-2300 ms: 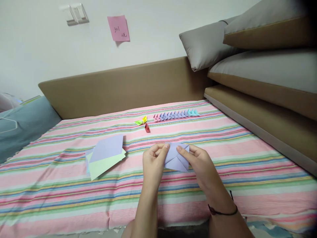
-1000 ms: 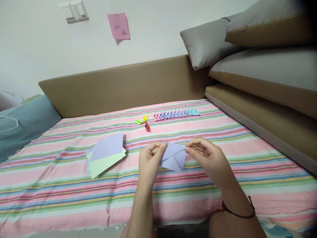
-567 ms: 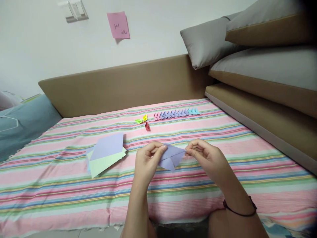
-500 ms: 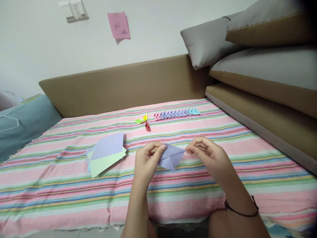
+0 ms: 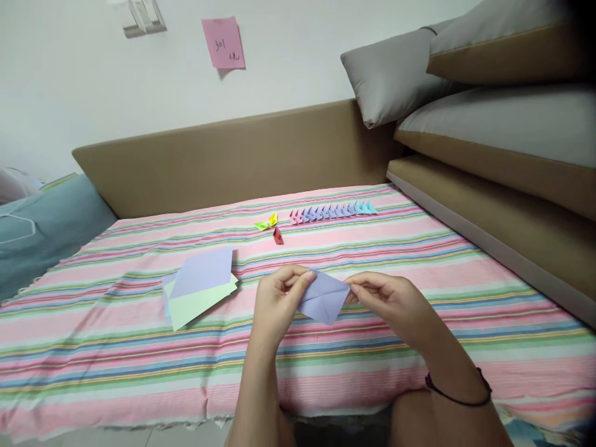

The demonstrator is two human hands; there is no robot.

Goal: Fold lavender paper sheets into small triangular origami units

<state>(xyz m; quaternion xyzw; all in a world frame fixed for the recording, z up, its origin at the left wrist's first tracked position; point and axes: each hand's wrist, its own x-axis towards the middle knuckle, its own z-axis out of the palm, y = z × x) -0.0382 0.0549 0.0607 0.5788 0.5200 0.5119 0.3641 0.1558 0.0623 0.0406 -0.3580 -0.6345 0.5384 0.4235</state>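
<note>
Between my two hands is a folded sheet of lilac origami paper (image 5: 323,299), roughly diamond-shaped with a crease across it. My left hand (image 5: 282,298) pinches its left edge, thumb on top. At the right corner, my right hand (image 5: 384,298) holds it between thumb and fingers; those fingertips are partly hidden behind the paper. To the left lies a loose stack of paper sheets (image 5: 202,282), lilac over pale green. Beyond my hands sit a small red folded piece (image 5: 278,236), a yellow one (image 5: 273,219) and a green one (image 5: 261,226).
A row of small folded pieces (image 5: 333,212), pink, lilac and light blue, runs along the back of the striped cloth (image 5: 139,366). Behind it rises a brown backboard (image 5: 233,161). Grey cushions (image 5: 503,124) are piled at right, and a pink note (image 5: 223,43) is on the wall.
The paper's small lower flap, folded over before, now lies opened out, making the sheet look fuller. My right hand has shifted slightly down, its fingers closer over the right corner.
</note>
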